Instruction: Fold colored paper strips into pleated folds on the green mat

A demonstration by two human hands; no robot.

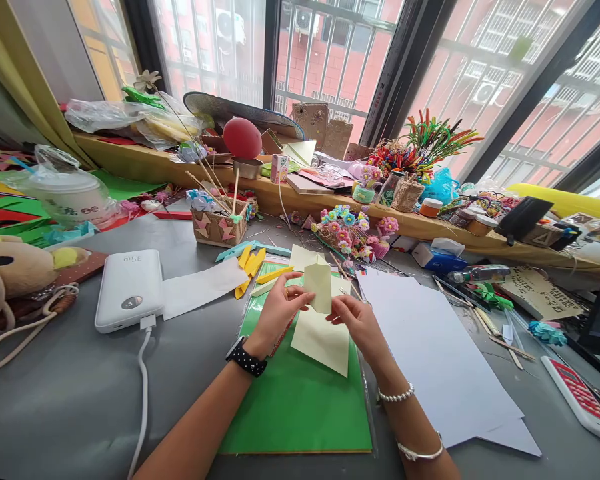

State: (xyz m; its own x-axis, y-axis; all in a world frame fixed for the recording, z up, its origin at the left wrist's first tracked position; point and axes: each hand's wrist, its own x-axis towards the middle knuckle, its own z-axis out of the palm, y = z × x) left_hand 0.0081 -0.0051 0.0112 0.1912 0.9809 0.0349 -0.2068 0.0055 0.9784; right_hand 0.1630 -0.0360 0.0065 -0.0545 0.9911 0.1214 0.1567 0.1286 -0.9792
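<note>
Both my hands hold a small folded piece of pale yellow paper (319,285) upright above the grey table (80,407). My left hand (279,308), with a black watch at the wrist, pinches its left edge. My right hand (356,319), with bead bracelets on the forearm, pinches its lower right edge. Under the hands lies a larger pale yellow sheet (322,340) on a pack of green paper (300,400).
A white power bank (129,289) with a cable lies at left beside a white slip. Large white sheets (430,353) lie at right. Yellow folded strips (253,263), a stick-filled cardboard box (213,227), paper flowers (353,232) and craft clutter line the window ledge.
</note>
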